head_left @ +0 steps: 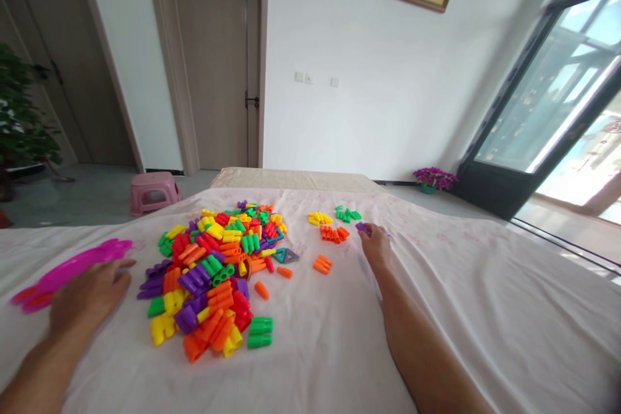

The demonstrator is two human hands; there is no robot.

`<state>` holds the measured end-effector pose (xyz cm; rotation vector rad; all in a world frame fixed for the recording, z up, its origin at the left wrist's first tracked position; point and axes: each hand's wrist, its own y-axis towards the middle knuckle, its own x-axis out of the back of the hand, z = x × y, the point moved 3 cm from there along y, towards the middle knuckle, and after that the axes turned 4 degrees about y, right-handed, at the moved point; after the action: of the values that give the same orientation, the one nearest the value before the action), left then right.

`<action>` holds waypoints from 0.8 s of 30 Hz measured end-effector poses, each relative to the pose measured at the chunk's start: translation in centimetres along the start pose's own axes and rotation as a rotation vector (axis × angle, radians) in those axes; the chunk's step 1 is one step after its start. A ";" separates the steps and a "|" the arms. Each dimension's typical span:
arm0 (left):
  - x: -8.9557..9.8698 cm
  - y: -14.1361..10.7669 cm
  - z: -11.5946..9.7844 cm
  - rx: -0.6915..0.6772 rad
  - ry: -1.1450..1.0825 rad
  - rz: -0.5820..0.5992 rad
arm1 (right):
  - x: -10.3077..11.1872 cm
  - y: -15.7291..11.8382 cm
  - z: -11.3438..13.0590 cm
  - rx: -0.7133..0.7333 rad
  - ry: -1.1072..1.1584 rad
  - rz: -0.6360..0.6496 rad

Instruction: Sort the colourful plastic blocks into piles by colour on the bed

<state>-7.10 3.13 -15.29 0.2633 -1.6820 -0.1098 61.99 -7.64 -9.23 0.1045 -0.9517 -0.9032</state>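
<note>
My left hand [92, 291] lies at the near edge of a flat bright pink plastic piece [80, 266], partly covering it. Its fingers are stretched out and hold nothing. On the far right side of the cloth, my right hand [376, 247] has its fingers closed around purple plastic building pieces [361, 227], mostly hidden by the hand. Just left of it are small groups sorted by colour: green pieces [348, 214], yellow pieces [320, 218] and orange pieces [334, 234]. An orange joined block [323, 264] lies nearer to me.
A large mixed heap of bullet-shaped plastic blocks [213, 272] spreads between my hands. A green block [261, 332], a loose orange piece [262, 290] and magnetic triangle tiles [286, 256] lie at its right. The white cloth [320, 349] is wrinkled. A pink stool [154, 193] stands beyond.
</note>
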 end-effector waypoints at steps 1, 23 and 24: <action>0.2 -0.1 -0.1 0.015 0.019 -0.004 | 0.3 0.5 -1.2 -0.035 -0.020 -0.017; 0.8 -0.4 -0.7 0.015 0.033 0.003 | -3.7 -13.2 16.4 0.696 0.055 0.519; 0.8 -0.4 -0.7 0.012 0.033 0.001 | -4.0 -14.3 17.2 0.723 0.009 0.542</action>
<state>-6.42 2.59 -14.50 0.2721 -1.6501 -0.0937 39.35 -8.95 -7.87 0.4408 -1.1849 -0.0341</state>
